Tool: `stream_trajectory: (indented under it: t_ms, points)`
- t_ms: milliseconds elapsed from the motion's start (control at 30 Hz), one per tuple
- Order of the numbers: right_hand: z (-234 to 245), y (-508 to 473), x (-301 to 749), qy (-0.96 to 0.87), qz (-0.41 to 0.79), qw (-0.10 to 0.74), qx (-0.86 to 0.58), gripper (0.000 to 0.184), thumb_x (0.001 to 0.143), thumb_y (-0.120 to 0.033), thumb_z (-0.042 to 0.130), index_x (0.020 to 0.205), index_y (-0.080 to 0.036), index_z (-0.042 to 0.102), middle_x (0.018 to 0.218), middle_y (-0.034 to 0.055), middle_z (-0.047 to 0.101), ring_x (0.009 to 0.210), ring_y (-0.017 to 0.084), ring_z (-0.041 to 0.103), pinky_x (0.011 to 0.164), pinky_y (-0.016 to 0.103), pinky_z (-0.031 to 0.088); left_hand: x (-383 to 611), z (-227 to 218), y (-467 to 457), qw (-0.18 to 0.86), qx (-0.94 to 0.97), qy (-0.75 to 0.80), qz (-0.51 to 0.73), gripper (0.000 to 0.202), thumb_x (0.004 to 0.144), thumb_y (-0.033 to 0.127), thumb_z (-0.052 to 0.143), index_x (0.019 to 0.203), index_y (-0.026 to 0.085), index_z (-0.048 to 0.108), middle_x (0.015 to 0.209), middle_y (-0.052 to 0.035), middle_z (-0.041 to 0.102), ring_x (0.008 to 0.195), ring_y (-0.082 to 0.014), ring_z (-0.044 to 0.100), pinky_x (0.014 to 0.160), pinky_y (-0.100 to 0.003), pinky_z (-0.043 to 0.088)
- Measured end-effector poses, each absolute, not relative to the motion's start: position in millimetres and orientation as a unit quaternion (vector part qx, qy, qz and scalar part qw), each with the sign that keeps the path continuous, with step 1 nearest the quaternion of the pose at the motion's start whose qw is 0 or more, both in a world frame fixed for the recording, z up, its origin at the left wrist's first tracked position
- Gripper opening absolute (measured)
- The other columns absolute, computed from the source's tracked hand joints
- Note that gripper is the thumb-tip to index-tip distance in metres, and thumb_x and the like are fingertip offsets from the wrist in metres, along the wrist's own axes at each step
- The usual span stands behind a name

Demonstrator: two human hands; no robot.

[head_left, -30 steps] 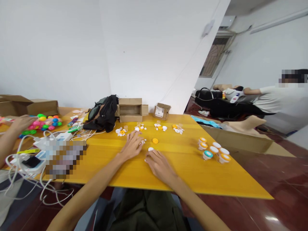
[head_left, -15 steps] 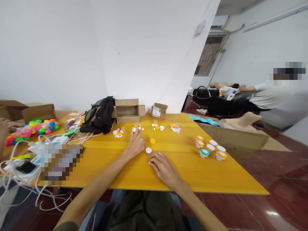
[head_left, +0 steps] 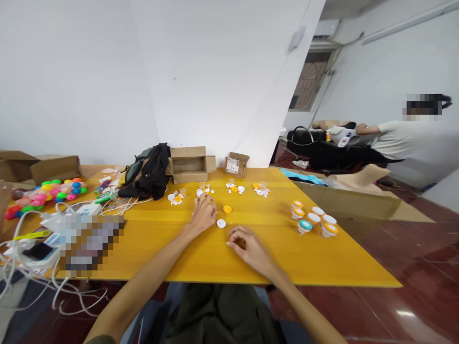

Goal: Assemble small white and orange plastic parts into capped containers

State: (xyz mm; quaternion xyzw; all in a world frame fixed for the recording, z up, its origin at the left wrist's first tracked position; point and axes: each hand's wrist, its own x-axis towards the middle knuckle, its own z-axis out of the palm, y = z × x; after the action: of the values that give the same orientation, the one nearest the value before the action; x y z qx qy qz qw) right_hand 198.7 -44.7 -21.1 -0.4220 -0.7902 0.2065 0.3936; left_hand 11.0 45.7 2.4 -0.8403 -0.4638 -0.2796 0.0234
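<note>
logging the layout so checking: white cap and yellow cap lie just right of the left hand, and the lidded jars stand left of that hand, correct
Not quite. The jars stand to the right, beyond the right hand, not left of the left hand; the head view shows it. The white cap and yellow cap do lie just right of the left hand.
</note>
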Motion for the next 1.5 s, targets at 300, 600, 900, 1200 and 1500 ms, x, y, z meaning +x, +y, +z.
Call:
stream_trajectory:
  t_ms: [300, 600, 900, 1200, 1500]
  points:
    - [-12.0, -12.8, 210.5, -0.756, 0.221, 0.422, -0.449, 0.009, 0.081, -0.023, 0.061, 0.073, -0.022, 0.063, 0.097, 0.0045, 0.066, 0.097, 0.021, 0.063, 0.091, 0.038, 0.048, 2.7, 16.1, 35.5, -0.125, -0.837, -0.453, -0.282, 0.015, 0.081, 0.018, 0.060, 0.071, 0.021, 0.071, 0.110, -0.0068, 0.064, 0.115, -0.0288, 0.047, 0.093, -0.047, 0.039]
    - [-7.4, 23.7, 205.0, -0.804, 0.177, 0.352, -0.445, 0.011, 0.077, -0.017, 0.066, 0.068, -0.023, 0.067, 0.102, 0.0065, 0.067, 0.101, 0.024, 0.063, 0.084, 0.042, 0.053, 5.5, 11.8, 32.1, -0.112, -0.863, -0.425, -0.248, 0.017, 0.081, 0.016, 0.060, 0.070, 0.022, 0.071, 0.110, -0.0076, 0.065, 0.112, -0.0297, 0.047, 0.089, -0.048, 0.037]
    - [-5.9, 29.6, 204.5, -0.826, 0.187, 0.304, -0.436, 0.011, 0.076, -0.014, 0.066, 0.069, -0.021, 0.068, 0.106, 0.0079, 0.065, 0.106, 0.024, 0.062, 0.094, 0.045, 0.049, 6.4, 9.5, 30.9, -0.100, -0.873, -0.410, -0.244, 0.017, 0.082, 0.016, 0.060, 0.070, 0.023, 0.071, 0.109, -0.0062, 0.064, 0.110, -0.0279, 0.046, 0.088, -0.046, 0.035]
    - [3.8, 33.8, 201.0, -0.843, 0.173, 0.280, -0.425, 0.014, 0.075, -0.009, 0.068, 0.068, -0.021, 0.069, 0.103, 0.0065, 0.067, 0.104, 0.024, 0.063, 0.094, 0.043, 0.049, 6.2, 9.8, 30.8, -0.098, -0.879, -0.397, -0.245, 0.018, 0.084, 0.017, 0.058, 0.072, 0.023, 0.071, 0.104, -0.0052, 0.068, 0.108, -0.0269, 0.050, 0.086, -0.044, 0.035]
    - [5.3, 39.6, 202.1, -0.863, 0.147, 0.262, -0.406, 0.013, 0.075, -0.012, 0.068, 0.067, -0.022, 0.068, 0.100, 0.0059, 0.068, 0.099, 0.023, 0.064, 0.090, 0.041, 0.051, 7.8, 12.7, 29.2, -0.119, -0.877, -0.402, -0.235, 0.018, 0.081, 0.013, 0.057, 0.070, 0.023, 0.068, 0.085, -0.0021, 0.073, 0.106, -0.0263, 0.052, 0.088, -0.044, 0.033]
